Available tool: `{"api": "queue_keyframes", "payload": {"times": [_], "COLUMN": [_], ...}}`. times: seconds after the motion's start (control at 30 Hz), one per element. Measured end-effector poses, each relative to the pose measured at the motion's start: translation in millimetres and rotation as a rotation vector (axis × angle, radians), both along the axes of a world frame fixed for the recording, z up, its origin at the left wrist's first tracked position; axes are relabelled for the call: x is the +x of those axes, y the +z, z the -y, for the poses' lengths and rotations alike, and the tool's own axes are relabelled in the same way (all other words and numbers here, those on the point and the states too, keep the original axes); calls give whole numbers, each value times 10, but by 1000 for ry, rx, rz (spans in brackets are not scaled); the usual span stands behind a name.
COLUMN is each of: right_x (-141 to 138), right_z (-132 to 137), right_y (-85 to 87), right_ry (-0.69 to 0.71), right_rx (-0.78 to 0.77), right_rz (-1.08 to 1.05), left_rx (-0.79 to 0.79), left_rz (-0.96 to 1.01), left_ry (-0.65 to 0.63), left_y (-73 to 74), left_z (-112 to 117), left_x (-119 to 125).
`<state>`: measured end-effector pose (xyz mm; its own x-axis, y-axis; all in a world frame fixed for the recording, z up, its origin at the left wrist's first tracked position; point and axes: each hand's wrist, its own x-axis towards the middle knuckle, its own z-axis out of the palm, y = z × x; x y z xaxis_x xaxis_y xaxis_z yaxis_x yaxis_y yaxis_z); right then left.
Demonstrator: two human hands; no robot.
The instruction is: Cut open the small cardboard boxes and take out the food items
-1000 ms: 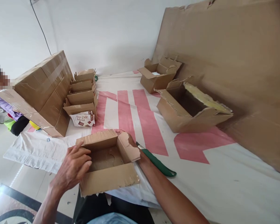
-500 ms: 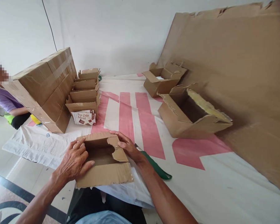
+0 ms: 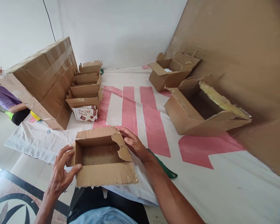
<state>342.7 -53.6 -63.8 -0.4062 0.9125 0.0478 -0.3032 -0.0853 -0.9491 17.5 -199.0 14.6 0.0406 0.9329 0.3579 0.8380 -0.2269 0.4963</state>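
head view: over the dark-trousered lap [image 3: 102, 199], at the near edge of a red-and-white sheet [image 3: 235, 177], a small carton [image 3: 100, 153] shows its uncovered inside. the left hand [image 3: 60, 172] grasps its left end — thumb on the rim, fingers outside — and the right hand [image 3: 135, 145] has its fingers bent round the far right corner, grasping it too. a green handle [image 3: 164, 166] lies partly behind the right forearm [image 3: 168, 186]. farther right sits a larger box [image 3: 189, 119]; farther left, printed packets [image 3: 85, 114] lean on a row of boxes [image 3: 85, 90], beside a taped stack [image 3: 52, 79].
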Motion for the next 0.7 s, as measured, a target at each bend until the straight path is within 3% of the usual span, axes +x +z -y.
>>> {"api": "queue_keyframes", "payload": {"times": [0.13, 0.33, 0.43, 0.53, 0.7], "right_x": [82, -7, -85, -80, 63], "right_z": [141, 592, 689, 702, 722], "right_y": [203, 507, 510, 481, 415], "right_ry": [-69, -162, -219, -237, -207], "right_rx": [94, 184, 224, 169, 113], "right_rz": [137, 535, 580, 569, 385], "left_rx": [-69, -148, -181, -231, -237], "left_rz": [81, 73, 95, 111, 132], "left_ry": [-11, -87, -151, -200, -196], "left_y": [-36, -67, -93, -97, -126], "left_z": [24, -58, -119, -169, -170], "left_x": [55, 1, -20, -11, 26]}}
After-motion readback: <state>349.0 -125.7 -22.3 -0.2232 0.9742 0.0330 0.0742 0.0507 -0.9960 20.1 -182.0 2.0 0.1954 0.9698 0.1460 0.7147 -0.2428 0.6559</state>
